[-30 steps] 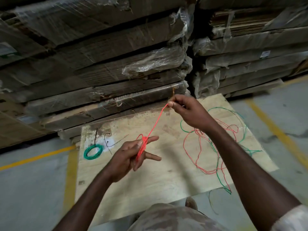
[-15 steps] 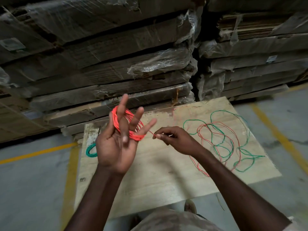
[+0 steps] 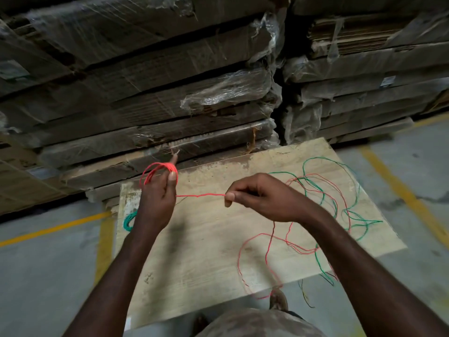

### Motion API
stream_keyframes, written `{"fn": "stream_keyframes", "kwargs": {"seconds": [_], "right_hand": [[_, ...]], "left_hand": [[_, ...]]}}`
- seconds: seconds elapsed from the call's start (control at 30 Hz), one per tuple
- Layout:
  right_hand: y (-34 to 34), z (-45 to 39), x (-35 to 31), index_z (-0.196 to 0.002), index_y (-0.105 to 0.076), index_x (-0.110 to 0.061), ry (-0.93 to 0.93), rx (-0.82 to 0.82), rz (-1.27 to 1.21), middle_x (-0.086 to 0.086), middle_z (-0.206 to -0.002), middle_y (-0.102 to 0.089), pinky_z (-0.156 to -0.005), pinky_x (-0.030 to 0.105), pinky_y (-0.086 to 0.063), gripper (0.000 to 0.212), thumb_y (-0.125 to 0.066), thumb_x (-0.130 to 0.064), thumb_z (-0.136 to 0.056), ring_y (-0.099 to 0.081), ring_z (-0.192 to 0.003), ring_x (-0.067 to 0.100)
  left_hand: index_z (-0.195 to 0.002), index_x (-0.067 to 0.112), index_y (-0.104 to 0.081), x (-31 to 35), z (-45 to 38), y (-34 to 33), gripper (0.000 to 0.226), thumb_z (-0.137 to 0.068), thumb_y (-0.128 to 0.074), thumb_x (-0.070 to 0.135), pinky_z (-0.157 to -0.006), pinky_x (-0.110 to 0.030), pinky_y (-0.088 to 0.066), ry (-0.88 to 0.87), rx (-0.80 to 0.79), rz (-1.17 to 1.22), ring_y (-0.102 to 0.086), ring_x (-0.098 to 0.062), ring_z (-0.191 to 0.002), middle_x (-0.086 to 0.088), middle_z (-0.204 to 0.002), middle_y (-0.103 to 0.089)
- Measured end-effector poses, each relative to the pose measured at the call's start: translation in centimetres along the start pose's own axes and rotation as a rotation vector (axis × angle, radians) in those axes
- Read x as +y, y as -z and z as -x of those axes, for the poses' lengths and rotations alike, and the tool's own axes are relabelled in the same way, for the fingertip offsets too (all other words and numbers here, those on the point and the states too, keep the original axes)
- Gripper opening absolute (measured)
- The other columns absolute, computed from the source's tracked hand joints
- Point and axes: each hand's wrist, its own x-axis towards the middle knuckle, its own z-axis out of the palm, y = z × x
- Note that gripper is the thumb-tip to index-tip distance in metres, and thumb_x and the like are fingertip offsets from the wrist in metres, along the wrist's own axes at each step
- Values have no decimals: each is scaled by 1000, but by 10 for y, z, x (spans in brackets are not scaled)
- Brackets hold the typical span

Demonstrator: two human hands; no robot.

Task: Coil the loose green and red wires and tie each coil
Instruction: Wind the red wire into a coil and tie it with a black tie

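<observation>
Red wire [image 3: 200,195] runs taut between 2 hands above a pale plywood board [image 3: 206,251] lying on a grey concrete floor [image 3: 48,276]. The left hand [image 3: 155,203], raised over the board's far left corner, grips a red coil [image 3: 158,172] wound in several loops at its fingertips, thumb pressed against the strands. The right hand [image 3: 262,198], over the board's middle, pinches the wire between thumb and forefinger, its other fingers curled in. From that pinch the wire drops onto the board and trails in loose loops toward the near edge, one loop spilling over it onto the floor. On the board's right half, loose green wire [image 3: 323,190] lies tangled with more red strands; 1 green end hangs past the near right edge. A finished green coil [image 3: 128,221] rests at the board's left edge, partly hidden behind the left wrist. Beyond the board's far edge rise stacks of flattened cardboard [image 3: 170,81] wrapped in clear plastic film. Yellow lines [image 3: 401,195] mark the floor on both sides of the board. A shoe [image 3: 279,300] shows at the board's near edge.
</observation>
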Motion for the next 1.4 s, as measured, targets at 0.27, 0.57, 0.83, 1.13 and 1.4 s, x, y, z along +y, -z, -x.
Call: {"fn": "stream_keyframes", "kwargs": {"seconds": [0.27,0.57,0.83,1.13,1.4], "right_hand": [[55,-16,-3,-95,-76,-14,92,255,44,-8,-63,-45,-55,24,-31,23,-63,-25,-110,-36,-57,1],[33,-65,56,-93,-70,-13,-45,460,-89,-12,-73,-49,-60,23,-34,24,-61,-26,-111,-40,-65,0],[-28,-40,77,-93,-74,-22,-124,279,-44,-7,-78,-68,-68,32,-45,24,-63,-36,-108,-57,-71,8],[-81,1,57,-105,-77,-31,-106,-42,-54,0,-87,-68,-77,32,-47,23,-57,-41,-111,-52,-73,8],[-32,18,6,-102,-73,-30,-67,-8,-4,-5,-64,-46,-58,28,-31,18,-60,-40,-110,-37,-59,10]], "left_hand": [[-140,47,-66,-27,66,8,47,-107,-37,63,-94,-22,-51,141,-369,96,-74,-4,-110,15,-110,-77],[-140,-2,-66,77,110,17,51,-112,-36,28,-124,-50,-40,296,-553,960,-76,-51,-111,-7,-40,-32],[-161,8,-48,127,97,34,57,-118,-19,32,-126,-70,-31,247,-350,1468,-79,-37,-100,-2,-46,-45],[-166,17,-40,105,-5,45,53,-119,-26,38,-123,-71,-34,213,141,1393,-64,-30,-140,1,-61,-62],[-156,21,-55,55,-11,24,42,-119,-36,31,-84,-42,-53,3,194,185,-73,-19,-95,-10,-78,-68]]}}
